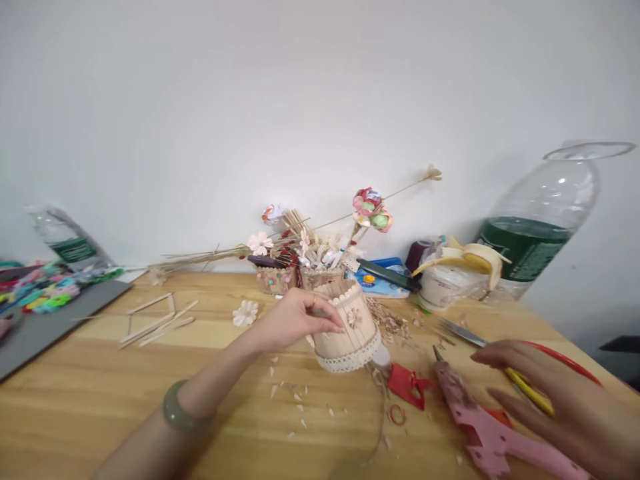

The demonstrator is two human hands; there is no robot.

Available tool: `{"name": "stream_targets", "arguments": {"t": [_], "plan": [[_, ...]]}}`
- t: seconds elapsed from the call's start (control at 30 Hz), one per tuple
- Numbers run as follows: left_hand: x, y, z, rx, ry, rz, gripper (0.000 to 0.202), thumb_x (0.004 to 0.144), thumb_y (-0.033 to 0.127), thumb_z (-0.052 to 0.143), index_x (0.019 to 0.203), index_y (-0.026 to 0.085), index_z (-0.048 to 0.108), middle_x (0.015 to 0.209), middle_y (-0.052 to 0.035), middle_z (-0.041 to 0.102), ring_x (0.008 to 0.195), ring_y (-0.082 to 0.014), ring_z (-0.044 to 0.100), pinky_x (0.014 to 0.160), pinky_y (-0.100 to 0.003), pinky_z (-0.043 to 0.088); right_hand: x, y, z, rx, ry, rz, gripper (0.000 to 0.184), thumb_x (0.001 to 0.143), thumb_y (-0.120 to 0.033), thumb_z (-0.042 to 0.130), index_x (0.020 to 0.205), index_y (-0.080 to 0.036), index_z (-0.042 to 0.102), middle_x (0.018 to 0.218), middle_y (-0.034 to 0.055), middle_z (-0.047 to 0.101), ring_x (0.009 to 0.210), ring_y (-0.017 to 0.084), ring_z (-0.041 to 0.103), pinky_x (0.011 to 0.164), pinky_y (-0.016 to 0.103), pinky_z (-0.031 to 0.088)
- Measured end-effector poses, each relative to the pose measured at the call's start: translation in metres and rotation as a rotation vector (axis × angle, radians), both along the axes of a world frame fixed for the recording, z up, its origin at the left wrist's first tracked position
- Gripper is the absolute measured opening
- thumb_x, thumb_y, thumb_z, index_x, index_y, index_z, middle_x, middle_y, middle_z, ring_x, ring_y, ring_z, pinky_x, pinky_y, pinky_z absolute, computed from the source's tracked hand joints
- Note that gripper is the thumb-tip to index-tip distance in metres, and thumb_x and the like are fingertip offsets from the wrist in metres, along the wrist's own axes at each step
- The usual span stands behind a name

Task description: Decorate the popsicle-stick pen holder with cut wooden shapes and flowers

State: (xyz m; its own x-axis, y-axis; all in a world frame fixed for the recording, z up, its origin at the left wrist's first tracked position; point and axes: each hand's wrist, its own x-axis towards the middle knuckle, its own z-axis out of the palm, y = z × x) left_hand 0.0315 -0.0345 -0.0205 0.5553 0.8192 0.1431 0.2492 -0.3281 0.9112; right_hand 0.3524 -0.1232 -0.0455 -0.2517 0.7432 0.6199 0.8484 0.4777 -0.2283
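My left hand (295, 319) is closed on a small cup made of pale wooden craft sticks (350, 340). The cup is tilted, with white lace around its lower edge and a little flower on its side. My right hand (555, 393), slightly blurred, hovers at the right with thumb and fingers apart, holding nothing. Below and left of it lies a pink glue gun (493, 430), its nozzle pointing away from me. Scissors with red and yellow handles (530, 393) lie partly hidden under the right hand.
Decorated pots (276, 279) with dried flowers stand by the wall. Loose craft sticks (155, 323) and a white flower (245, 313) lie left. A red ribbon piece (407, 385) and scattered petals are near the cup. A banana peel (465, 260) and large bottle (540, 220) stand back right.
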Motion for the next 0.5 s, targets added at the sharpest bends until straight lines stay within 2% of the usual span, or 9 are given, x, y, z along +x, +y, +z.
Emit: {"name": "stream_targets", "arguments": {"t": [0.13,0.2,0.27,0.4,0.5], "plan": [[-0.001,0.002,-0.001,-0.087,-0.01,0.051,0.015,0.065,0.026,0.071,0.072,0.013,0.073,0.072,-0.0036,0.071,0.065,-0.0108,0.058,0.06,-0.021,0.043,-0.064,0.012,0.025,-0.099,0.101,0.181,0.01,0.086,-0.028,0.051,0.079,-0.026,0.058,0.063,-0.002,0.065,0.051,0.013,0.063,0.043,0.02,0.051],[-0.002,0.002,0.0,-0.101,-0.02,0.044,0.015,0.064,0.026,0.071,0.072,0.013,0.073,0.073,-0.0033,0.072,0.066,-0.0114,0.059,0.062,-0.022,0.044,-0.097,0.017,0.026,-0.018,0.048,0.223,0.008,0.087,-0.023,0.049,0.086,-0.024,0.057,0.075,0.0002,0.066,0.061,0.013,0.065,0.052,0.022,0.053],[-0.003,0.002,0.001,-0.1,-0.03,0.023,0.014,0.064,0.025,0.07,0.072,0.014,0.073,0.075,-0.0031,0.072,0.069,-0.0126,0.061,0.066,-0.023,0.046,-0.119,0.023,0.019,0.105,-0.029,0.224,0.01,0.088,-0.02,0.048,0.093,-0.022,0.056,0.086,0.0038,0.067,0.07,0.015,0.067,0.058,0.025,0.054],[-0.004,0.004,0.002,-0.105,-0.061,0.003,0.012,0.064,0.023,0.07,0.072,0.015,0.073,0.077,-0.0027,0.073,0.075,-0.0147,0.064,0.072,-0.024,0.048,-0.135,0.036,0.006,0.271,-0.186,0.184,0.015,0.09,-0.022,0.047,0.1,-0.019,0.058,0.091,0.0068,0.068,0.074,0.017,0.067,0.058,0.026,0.05],[-0.003,0.006,0.003,-0.112,-0.08,0.007,0.012,0.064,0.021,0.07,0.073,0.014,0.073,0.079,-0.003,0.074,0.078,-0.0155,0.065,0.074,-0.024,0.049,-0.138,0.043,0.008,0.353,-0.228,0.181,0.014,0.09,-0.021,0.048,0.096,-0.017,0.06,0.084,0.0061,0.069,0.069,0.016,0.066,0.055,0.026,0.047]]}}
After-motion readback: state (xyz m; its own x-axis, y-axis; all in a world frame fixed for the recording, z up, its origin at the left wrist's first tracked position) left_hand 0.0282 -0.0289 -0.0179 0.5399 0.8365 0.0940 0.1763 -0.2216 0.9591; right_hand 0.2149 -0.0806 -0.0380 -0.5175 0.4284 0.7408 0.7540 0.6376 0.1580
